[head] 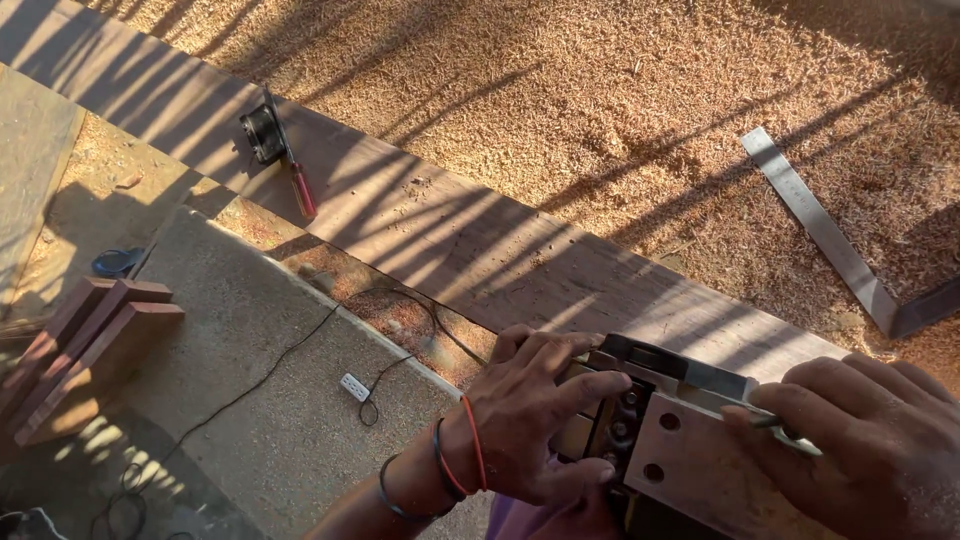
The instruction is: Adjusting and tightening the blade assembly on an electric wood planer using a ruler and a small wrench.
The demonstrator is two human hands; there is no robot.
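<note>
Your left hand (pixel 525 420) is clamped on the near end of an electric hand planer (pixel 650 440), turned sole-up at the lower right of the view, just this side of the long plank (pixel 430 225). The fingers (pixel 590 385) curl over the blade drum area, thumb tucked beneath, so this hand is gripping the planer body. Your right hand (pixel 870 450) rests on the far end of the flat metal sole, closed around a thin metal tool (pixel 790 432) that pokes out between the fingers; what kind of tool it is cannot be made out.

Judge the planer as heavy and rigid, with a smooth, slippery sole plate and a sharp blade near your left fingertips. It looks best held by the body sides and the plate edges, well clear of the cutter slot.

Beyond the planer, the plank runs diagonally up to the left. On it, far from the planer, lie a screwdriver with a red handle (pixel 303 190) and a round black part (pixel 262 133). Past the plank spreads a bed of wood shavings (pixel 600 90) with a steel square (pixel 830 235) on it. Left of the planer, a black cord (pixel 300 350) crosses the concrete slab (pixel 250 380) to a white plug strip (pixel 355 387). Further left, short reddish wood blocks (pixel 85 345) are stacked.
</note>
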